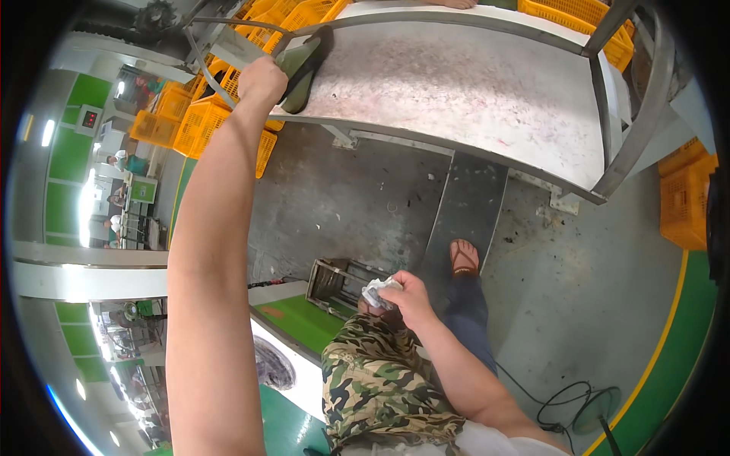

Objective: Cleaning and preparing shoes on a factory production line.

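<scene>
Stretched far forward, my left hand [262, 80] is closed on an olive-green and black slipper [302, 85] at the left end of a worn white tabletop [456, 83]. The slipper is tilted at the table's edge, and my fingers partly hide it. Close to my body, above my lap, my right hand [411, 301] pinches a crumpled white wad [380, 291]; whether it is cloth or paper I cannot tell. Metal bars frame the tabletop, whose surface carries reddish and grey smudges.
Yellow plastic crates [201, 125] stand stacked left of the table, with an orange crate [687, 194] at the right. Below me are a metal-framed stool [327, 285] and a black cable [566, 399] on the floor. Another person's hand [456, 3] shows at the table's far edge.
</scene>
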A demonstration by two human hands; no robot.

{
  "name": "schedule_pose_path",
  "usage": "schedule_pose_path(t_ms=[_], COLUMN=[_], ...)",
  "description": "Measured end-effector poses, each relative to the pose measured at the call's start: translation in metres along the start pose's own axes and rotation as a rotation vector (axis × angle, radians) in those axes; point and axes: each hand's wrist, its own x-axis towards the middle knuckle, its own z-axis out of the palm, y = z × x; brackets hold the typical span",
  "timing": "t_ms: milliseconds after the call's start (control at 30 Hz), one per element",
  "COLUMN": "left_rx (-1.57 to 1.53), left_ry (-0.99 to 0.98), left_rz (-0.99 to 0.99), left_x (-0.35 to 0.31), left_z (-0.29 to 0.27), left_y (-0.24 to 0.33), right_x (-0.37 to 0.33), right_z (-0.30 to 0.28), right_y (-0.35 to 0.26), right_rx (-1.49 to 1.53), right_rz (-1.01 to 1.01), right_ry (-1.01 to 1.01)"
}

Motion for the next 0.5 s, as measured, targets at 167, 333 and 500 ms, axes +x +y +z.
schedule_pose_path(t_ms=[167,333,500], left_rx=[-0.313,-0.494,-0.299], left_ry=[0.161,-0.181,-0.768], left_rz=[0.229,0.231,-0.547], left_x=[-0.099,-0.359,-0.678], left_z=[-0.004,-0.014,0.004], left_y=[-0.031,-0.112,-0.228], right_x=[0.004,0.010,0.030], right_z=[-0.003,-0.004,-0.028], right_y=[0.008,0.014,0.036], right_rx=[-0.016,-0.037,-0.107], right_rz=[-0.064,-0.079,-0.062], right_ry=[0.032,0.065,0.041])
